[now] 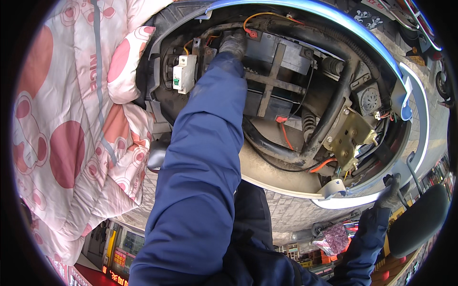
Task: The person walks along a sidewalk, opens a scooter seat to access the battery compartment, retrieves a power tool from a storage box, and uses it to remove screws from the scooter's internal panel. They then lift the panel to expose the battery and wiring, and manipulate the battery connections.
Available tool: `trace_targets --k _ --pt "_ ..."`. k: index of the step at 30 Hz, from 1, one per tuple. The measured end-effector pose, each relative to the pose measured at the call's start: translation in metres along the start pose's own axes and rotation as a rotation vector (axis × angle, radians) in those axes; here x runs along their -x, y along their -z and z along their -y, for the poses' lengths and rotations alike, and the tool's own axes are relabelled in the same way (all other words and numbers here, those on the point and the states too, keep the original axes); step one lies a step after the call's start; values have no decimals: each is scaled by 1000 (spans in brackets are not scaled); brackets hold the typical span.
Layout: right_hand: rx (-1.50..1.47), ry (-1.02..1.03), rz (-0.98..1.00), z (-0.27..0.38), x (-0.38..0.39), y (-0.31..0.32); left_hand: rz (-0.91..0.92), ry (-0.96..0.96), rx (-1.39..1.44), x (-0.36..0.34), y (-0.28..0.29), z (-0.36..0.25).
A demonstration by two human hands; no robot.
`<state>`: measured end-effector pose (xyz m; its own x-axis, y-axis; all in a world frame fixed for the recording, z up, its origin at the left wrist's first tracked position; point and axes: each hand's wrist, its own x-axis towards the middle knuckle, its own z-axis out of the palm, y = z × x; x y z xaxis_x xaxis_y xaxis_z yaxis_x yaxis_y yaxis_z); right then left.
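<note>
My left hand (233, 44), in a grey glove, reaches into the open body of an electric scooter, beside the end of the grey battery (288, 57). Its fingers are hidden down in the bay. A red terminal cover with an orange wire lies just right of it. Left of the wrist sits a white circuit breaker (184, 74) with a green switch. A metal cross strap (270, 82) spans the batteries. Far to the right, my right hand (390, 191), in a dark glove, is closed round the white and blue rear rail (360, 200) of the scooter.
A pink-and-white quilted cover (71, 128) hangs at the left. Black frame tubes (336, 102), a brass-coloured bracket (350, 136) and loose wires fill the bay's right side. A black padded backrest (420, 221) stands at lower right. Other vehicles are parked at upper right.
</note>
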<state>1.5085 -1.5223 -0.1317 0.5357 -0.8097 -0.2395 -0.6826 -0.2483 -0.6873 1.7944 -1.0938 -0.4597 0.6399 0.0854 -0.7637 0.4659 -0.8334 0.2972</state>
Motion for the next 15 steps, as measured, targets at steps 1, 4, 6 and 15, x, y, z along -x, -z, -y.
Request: trace_targets --k 1,4,6,15 --pt "6 -1 10 -1 -1 1 13 30 -45 0 -2 -3" --pt "2 3 11 -2 -1 2 -183 -50 -281 8 -6 -9" --pt "-16 12 4 -3 -1 1 -126 -23 -275 10 -4 -13" --pt "-15 4 -12 -5 -1 3 -134 -79 -421 12 11 -16"
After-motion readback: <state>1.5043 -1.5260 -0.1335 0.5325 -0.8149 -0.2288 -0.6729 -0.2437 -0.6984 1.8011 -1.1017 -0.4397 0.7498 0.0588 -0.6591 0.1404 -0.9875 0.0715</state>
